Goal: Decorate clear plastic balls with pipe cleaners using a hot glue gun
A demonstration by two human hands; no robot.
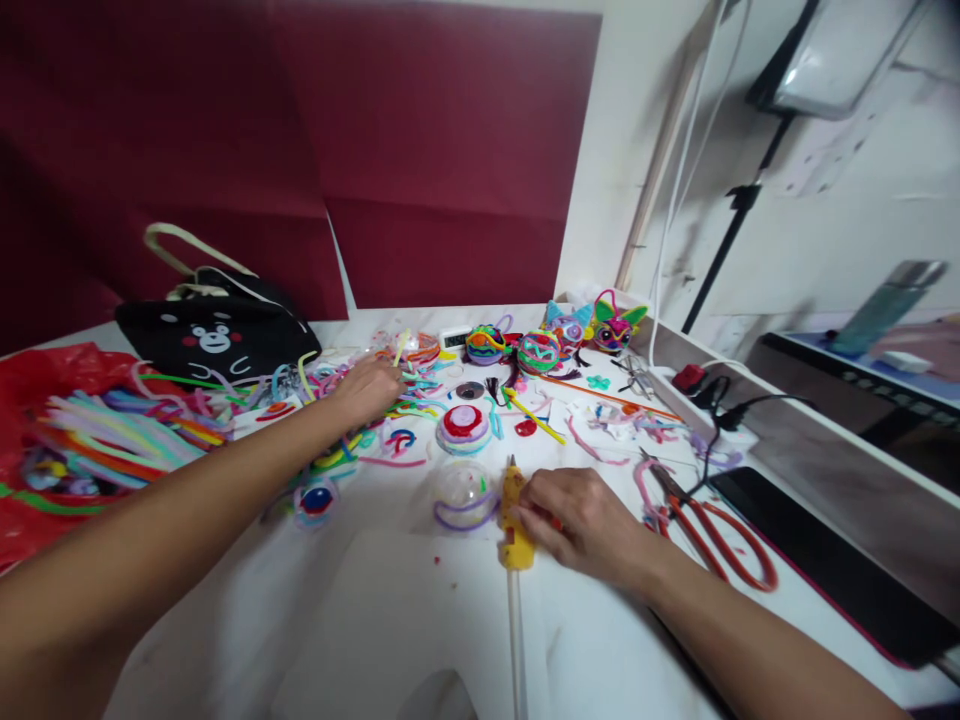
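My right hand (581, 518) is closed around a yellow hot glue gun (517, 535), its nozzle pointing away from me and a pale glue stick (516, 635) trailing from its back end. Just left of the gun sits a clear plastic ball (463, 490) with a purple pipe cleaner curved along its lower side. My left hand (371, 390) reaches into a heap of colourful pipe cleaner pieces (326, 385) at the back; its fingertips are blurred among them. Between the hands stands a round piece (463, 428) coiled in red, lilac and pale blue.
Decorated balls (538, 352) line the back. Orange-handled scissors (720, 535) and a black phone (832, 565) lie at right. A red plastic bag (37, 385) of pipe cleaners fills the left, below a black bag (217, 325). A cable (716, 425) runs near the scissors.
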